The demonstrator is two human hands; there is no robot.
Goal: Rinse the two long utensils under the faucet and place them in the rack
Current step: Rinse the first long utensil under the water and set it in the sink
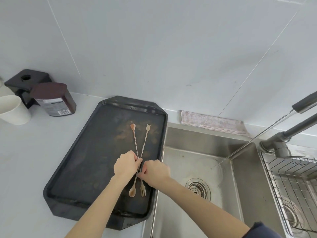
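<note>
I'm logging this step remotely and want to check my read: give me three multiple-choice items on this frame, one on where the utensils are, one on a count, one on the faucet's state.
1. Where are the two long utensils?
A. In the wire rack
B. Over the dark tray
C. In the sink basin

2. How many spoon-shaped ends show on the utensils?
A. Two
B. None
C. Four

3. What is the faucet doing?
A. Off and dry
B. Hidden from view
C. Running

Answers:
1. B, they cross above the dark tray, pinched where they cross by the left hand and right hand.
2. A, one spoon end shows far and one near, each beside a fork end.
3. C, a thin stream slants from the faucet into the sink basin.
</note>
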